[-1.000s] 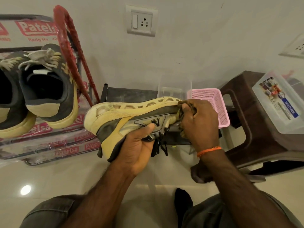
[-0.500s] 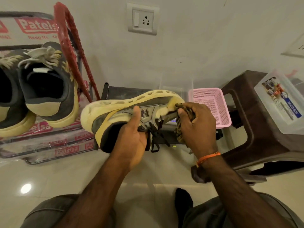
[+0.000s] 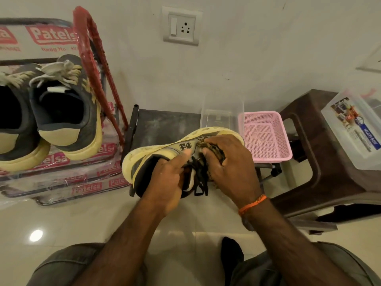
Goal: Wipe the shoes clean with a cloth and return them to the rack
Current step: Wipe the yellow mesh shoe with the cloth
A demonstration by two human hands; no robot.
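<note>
A yellow and grey sneaker [image 3: 160, 150] with black laces lies on its side in mid-air, sole facing away from me. My left hand [image 3: 167, 180] grips it at the heel opening. My right hand [image 3: 231, 162] presses a dark patterned cloth [image 3: 214, 149] against the shoe's side near the toe. On the left, two dark grey sneakers [image 3: 61, 112] with cream soles sit heel-out on the red-framed shoe rack [image 3: 97, 65], whose shelves are wrapped in printed plastic.
A dark low stand [image 3: 162, 124] stands behind the shoe with a clear plastic box [image 3: 221, 116] and a pink mesh basket [image 3: 266, 137] on it. A brown plastic stool [image 3: 321, 162] at right carries a clear lidded box [image 3: 354, 129]. My knees sit below over pale floor tiles.
The shoe has dropped lower and turned so its heel opening faces me more. My right hand slid the cloth along the side toward the toe.
</note>
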